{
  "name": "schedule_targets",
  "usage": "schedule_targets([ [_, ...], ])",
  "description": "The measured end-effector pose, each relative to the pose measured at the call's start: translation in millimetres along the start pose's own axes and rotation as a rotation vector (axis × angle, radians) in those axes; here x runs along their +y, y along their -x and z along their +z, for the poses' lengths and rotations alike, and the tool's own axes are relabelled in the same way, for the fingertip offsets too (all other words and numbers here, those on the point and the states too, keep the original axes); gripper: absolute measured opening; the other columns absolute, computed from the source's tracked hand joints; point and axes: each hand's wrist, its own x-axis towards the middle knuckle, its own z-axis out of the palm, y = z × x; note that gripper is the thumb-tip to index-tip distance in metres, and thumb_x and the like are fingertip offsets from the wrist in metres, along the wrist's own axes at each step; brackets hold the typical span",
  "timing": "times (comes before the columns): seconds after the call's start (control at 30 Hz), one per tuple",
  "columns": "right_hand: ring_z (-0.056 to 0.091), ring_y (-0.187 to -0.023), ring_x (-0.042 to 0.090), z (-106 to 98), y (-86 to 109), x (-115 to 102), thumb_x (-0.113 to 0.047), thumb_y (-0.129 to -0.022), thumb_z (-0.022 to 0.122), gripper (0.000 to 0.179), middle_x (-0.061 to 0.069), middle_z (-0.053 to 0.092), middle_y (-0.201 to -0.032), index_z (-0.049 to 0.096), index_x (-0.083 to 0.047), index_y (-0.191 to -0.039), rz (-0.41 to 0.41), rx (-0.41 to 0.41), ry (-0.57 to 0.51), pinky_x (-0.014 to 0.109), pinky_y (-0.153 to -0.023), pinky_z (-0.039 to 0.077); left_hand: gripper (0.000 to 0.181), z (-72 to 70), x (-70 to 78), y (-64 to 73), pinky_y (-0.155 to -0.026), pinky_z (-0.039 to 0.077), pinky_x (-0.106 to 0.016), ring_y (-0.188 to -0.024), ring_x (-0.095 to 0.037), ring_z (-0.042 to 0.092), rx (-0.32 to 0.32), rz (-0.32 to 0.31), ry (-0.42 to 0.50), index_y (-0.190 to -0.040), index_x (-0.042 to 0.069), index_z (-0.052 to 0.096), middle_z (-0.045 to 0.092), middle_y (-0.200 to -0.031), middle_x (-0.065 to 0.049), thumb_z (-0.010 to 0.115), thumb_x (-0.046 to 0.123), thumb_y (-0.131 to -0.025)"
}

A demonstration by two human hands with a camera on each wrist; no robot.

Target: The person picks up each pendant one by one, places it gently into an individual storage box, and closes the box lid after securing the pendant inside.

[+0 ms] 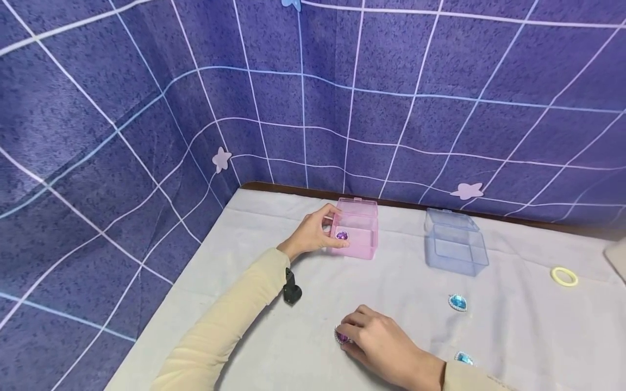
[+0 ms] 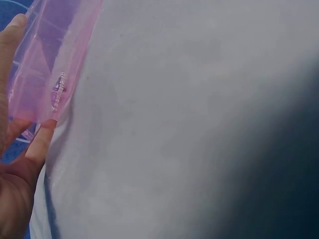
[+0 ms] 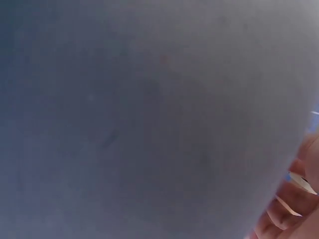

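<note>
In the head view my left hand (image 1: 313, 232) grips the left side of a clear pink plastic box (image 1: 363, 239), thumb at the front and fingers behind. The lid of the box stands open at the back. A purple gem with a sparkling rim (image 1: 342, 235) lies inside; the left wrist view shows this gem (image 2: 59, 89) through the pink wall. Lower down, my right hand (image 1: 383, 345) pinches a second purple gem (image 1: 341, 335) at the table surface, its fingers covering part of it. The right wrist view shows only part of the hand (image 3: 294, 209), and no gem.
A clear blue box (image 1: 455, 252) with its lid open stands right of the pink one. Two blue gems (image 1: 458, 302) lie on the white cloth near my right forearm. A pale yellow ring (image 1: 564, 276) lies at the right. A patterned blue curtain (image 1: 381, 108) hangs behind the table.
</note>
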Motion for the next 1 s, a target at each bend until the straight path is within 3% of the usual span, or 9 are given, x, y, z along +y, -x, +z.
schedule_targets([
  [0.37, 0.057, -0.083, 0.004, 1, 1.4, 1, -0.016, -0.076, 0.081, 0.017, -0.011, 0.066, -0.090, 0.072, -0.019, -0.090, 0.012, 0.028, -0.041, 0.018, -0.073, 0.052, 0.075, 2.2, -0.7, 1.9, -0.091, 0.055, -0.034, -0.111, -0.023, 0.062, -0.007, -0.012, 0.024, -0.124, 0.016, 0.053, 0.061, -0.124, -0.007, 0.093, 0.029, -0.062],
  [0.8, 0.061, -0.088, 0.006, -26, -10.1, 12, -0.014, -0.073, 0.083, 0.024, -0.007, 0.067, -0.095, 0.071, -0.017, -0.093, 0.001, 0.079, -0.045, 0.019, -0.073, 0.055, 0.074, -1.1, 2.2, -1.5, -0.087, 0.057, -0.033, -0.109, -0.022, 0.063, -0.003, 0.005, 0.038, -0.124, 0.016, 0.053, 0.061, -0.122, -0.007, 0.093, 0.027, -0.062],
  [1.0, 0.063, -0.091, 0.010, -41, -23.1, 22, -0.015, -0.076, 0.082, 0.021, -0.004, 0.068, -0.096, 0.070, -0.015, -0.094, 0.041, 0.052, -0.064, 0.024, -0.078, 0.057, 0.075, -0.5, 0.2, -0.5, -0.085, 0.057, -0.030, -0.109, -0.021, 0.063, -0.010, -0.002, 0.027, -0.124, 0.016, 0.054, 0.061, -0.124, -0.005, 0.093, 0.030, -0.061],
])
